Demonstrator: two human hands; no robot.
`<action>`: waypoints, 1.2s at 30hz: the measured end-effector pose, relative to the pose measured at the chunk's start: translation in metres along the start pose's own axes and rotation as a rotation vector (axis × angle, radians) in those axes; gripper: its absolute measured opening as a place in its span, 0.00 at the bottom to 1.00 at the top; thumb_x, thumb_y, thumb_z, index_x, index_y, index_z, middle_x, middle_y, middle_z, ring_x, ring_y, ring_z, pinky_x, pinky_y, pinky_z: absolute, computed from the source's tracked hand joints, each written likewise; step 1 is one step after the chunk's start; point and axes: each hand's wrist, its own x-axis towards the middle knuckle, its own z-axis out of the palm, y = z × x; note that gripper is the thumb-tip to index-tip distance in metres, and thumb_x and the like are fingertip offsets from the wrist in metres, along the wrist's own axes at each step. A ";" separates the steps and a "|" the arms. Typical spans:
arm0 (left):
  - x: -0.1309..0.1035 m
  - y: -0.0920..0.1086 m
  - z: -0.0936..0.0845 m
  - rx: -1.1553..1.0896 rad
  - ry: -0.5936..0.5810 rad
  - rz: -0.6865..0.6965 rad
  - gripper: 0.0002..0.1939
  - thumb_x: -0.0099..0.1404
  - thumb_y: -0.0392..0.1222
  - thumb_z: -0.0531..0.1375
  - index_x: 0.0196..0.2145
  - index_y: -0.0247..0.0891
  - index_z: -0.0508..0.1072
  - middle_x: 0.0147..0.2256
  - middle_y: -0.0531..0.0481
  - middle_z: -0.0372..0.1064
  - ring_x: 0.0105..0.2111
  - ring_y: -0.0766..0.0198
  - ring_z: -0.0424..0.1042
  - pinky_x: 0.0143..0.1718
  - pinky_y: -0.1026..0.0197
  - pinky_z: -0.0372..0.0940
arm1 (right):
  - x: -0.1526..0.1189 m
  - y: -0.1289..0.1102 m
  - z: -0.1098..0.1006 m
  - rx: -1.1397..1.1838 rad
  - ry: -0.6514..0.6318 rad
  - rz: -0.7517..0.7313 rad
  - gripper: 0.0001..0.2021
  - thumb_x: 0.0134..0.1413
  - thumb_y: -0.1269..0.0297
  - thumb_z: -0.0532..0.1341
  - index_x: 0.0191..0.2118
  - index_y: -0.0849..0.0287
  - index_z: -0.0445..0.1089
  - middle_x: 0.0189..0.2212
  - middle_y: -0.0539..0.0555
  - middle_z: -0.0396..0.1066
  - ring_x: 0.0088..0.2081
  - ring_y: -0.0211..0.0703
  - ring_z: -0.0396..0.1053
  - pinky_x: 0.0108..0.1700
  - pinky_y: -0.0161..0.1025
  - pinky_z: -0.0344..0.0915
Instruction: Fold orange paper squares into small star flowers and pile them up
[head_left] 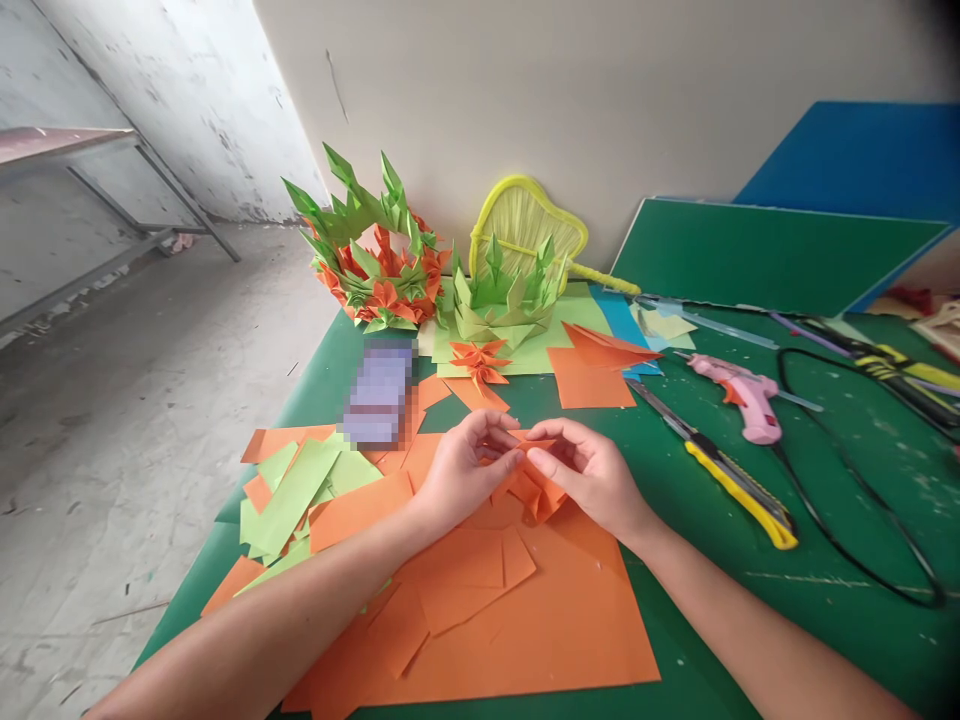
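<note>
Nearest: a large orange sheet point(592, 625) flat on the green bench point(315, 390), loose orange pieces point(465, 570) lying on it. Thin, matte-looking stock; probably light and easily shifted by a sleeve or draught.

Just beyond, above the sheet's far part: folded orange paper point(538, 492), held between the two hands. Left hand point(476, 465) pinches its left side, thumb against fingertips; right hand point(589, 475) pinches the right side likewise. Some contact points hidden behind the fingers.

Handling (judged): near weightless, crisp along creases, limp across single layers. Not slippery, but dents or tears if squeezed at a tip. Best hold: thumb and forefinger on doubled edges, near the crease; leave points and open flaps alone.

Farther: orange paper flower point(480, 362), petals spread, likely crushable from above; lift by its base.

Farthest: green paper crown point(506, 310), upright; probably springy, safest taken low on the band.
</note>
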 end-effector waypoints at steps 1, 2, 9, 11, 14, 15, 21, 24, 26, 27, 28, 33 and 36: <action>0.000 0.000 0.001 -0.010 -0.012 0.001 0.11 0.60 0.38 0.63 0.41 0.39 0.67 0.31 0.51 0.72 0.33 0.66 0.73 0.38 0.62 0.68 | 0.000 -0.001 0.001 -0.013 0.001 -0.026 0.07 0.55 0.59 0.63 0.36 0.55 0.71 0.35 0.53 0.72 0.38 0.44 0.70 0.41 0.40 0.69; -0.001 0.001 0.001 -0.017 -0.021 0.003 0.12 0.60 0.38 0.63 0.41 0.39 0.66 0.31 0.51 0.72 0.33 0.66 0.73 0.38 0.61 0.68 | 0.000 -0.001 0.001 -0.027 0.006 -0.052 0.06 0.55 0.60 0.62 0.35 0.55 0.71 0.35 0.53 0.72 0.38 0.44 0.70 0.41 0.40 0.69; -0.003 0.007 0.004 -0.008 -0.028 0.008 0.12 0.59 0.36 0.62 0.38 0.39 0.62 0.30 0.53 0.71 0.31 0.68 0.72 0.35 0.64 0.66 | 0.002 0.000 0.000 -0.041 0.019 -0.141 0.05 0.56 0.63 0.63 0.30 0.55 0.72 0.31 0.51 0.70 0.36 0.42 0.69 0.40 0.39 0.68; -0.003 0.007 0.004 -0.030 -0.021 0.001 0.12 0.59 0.35 0.62 0.38 0.40 0.62 0.30 0.54 0.71 0.31 0.68 0.71 0.34 0.65 0.65 | 0.002 0.001 -0.001 -0.007 0.024 -0.102 0.06 0.56 0.61 0.63 0.30 0.54 0.73 0.33 0.52 0.71 0.38 0.43 0.70 0.41 0.39 0.68; -0.001 0.006 0.001 -0.063 0.043 0.018 0.09 0.59 0.36 0.63 0.34 0.40 0.64 0.31 0.54 0.68 0.32 0.68 0.70 0.33 0.66 0.65 | 0.003 0.002 -0.005 0.097 0.064 -0.010 0.08 0.60 0.57 0.59 0.40 0.53 0.73 0.38 0.53 0.73 0.42 0.43 0.71 0.46 0.40 0.69; 0.000 0.006 0.000 -0.058 0.073 0.033 0.06 0.59 0.37 0.62 0.32 0.39 0.66 0.31 0.54 0.68 0.32 0.68 0.70 0.34 0.66 0.65 | 0.003 0.002 -0.006 0.132 0.074 0.003 0.10 0.60 0.56 0.59 0.45 0.52 0.70 0.40 0.53 0.73 0.43 0.43 0.72 0.47 0.41 0.69; 0.004 0.004 -0.005 0.102 0.145 0.167 0.07 0.64 0.38 0.59 0.36 0.40 0.78 0.37 0.48 0.70 0.39 0.64 0.70 0.40 0.63 0.68 | -0.001 0.002 -0.002 0.119 -0.053 -0.021 0.21 0.51 0.60 0.66 0.46 0.50 0.57 0.44 0.53 0.68 0.41 0.42 0.70 0.39 0.38 0.70; 0.004 0.001 -0.005 0.084 0.128 0.170 0.09 0.63 0.38 0.60 0.39 0.41 0.79 0.40 0.47 0.69 0.41 0.63 0.71 0.40 0.63 0.70 | -0.004 0.004 0.001 0.063 -0.105 0.007 0.13 0.55 0.62 0.62 0.44 0.51 0.59 0.39 0.51 0.65 0.33 0.38 0.69 0.34 0.36 0.68; 0.004 -0.001 -0.005 0.083 0.115 0.163 0.10 0.62 0.39 0.61 0.41 0.41 0.78 0.41 0.47 0.71 0.41 0.62 0.72 0.42 0.61 0.70 | -0.004 0.004 0.000 0.032 -0.121 0.020 0.08 0.58 0.61 0.59 0.43 0.52 0.62 0.37 0.50 0.66 0.29 0.36 0.68 0.32 0.35 0.67; 0.004 -0.002 -0.006 0.094 0.111 0.161 0.10 0.62 0.39 0.61 0.42 0.41 0.78 0.40 0.47 0.72 0.41 0.62 0.73 0.43 0.61 0.70 | -0.004 0.004 -0.002 0.014 -0.123 0.022 0.07 0.59 0.60 0.58 0.42 0.53 0.64 0.37 0.50 0.67 0.29 0.36 0.67 0.31 0.35 0.66; 0.004 -0.003 -0.006 0.106 0.109 0.158 0.10 0.63 0.39 0.61 0.42 0.41 0.78 0.40 0.47 0.73 0.41 0.62 0.73 0.44 0.60 0.70 | -0.004 0.004 -0.003 -0.005 -0.120 0.021 0.06 0.61 0.59 0.56 0.42 0.53 0.65 0.37 0.51 0.68 0.30 0.37 0.67 0.32 0.35 0.66; 0.002 -0.002 -0.006 0.080 0.092 0.142 0.12 0.63 0.39 0.61 0.44 0.42 0.77 0.45 0.46 0.72 0.42 0.62 0.74 0.42 0.61 0.71 | -0.004 -0.002 -0.004 -0.052 -0.105 0.026 0.11 0.62 0.53 0.55 0.41 0.54 0.68 0.32 0.51 0.69 0.30 0.39 0.66 0.33 0.36 0.64; 0.000 0.000 -0.005 0.114 0.099 0.144 0.13 0.62 0.38 0.61 0.45 0.43 0.77 0.46 0.46 0.71 0.43 0.61 0.73 0.40 0.62 0.71 | -0.005 -0.003 0.001 -0.134 -0.057 0.028 0.11 0.53 0.56 0.64 0.36 0.54 0.63 0.31 0.48 0.66 0.26 0.37 0.62 0.29 0.35 0.62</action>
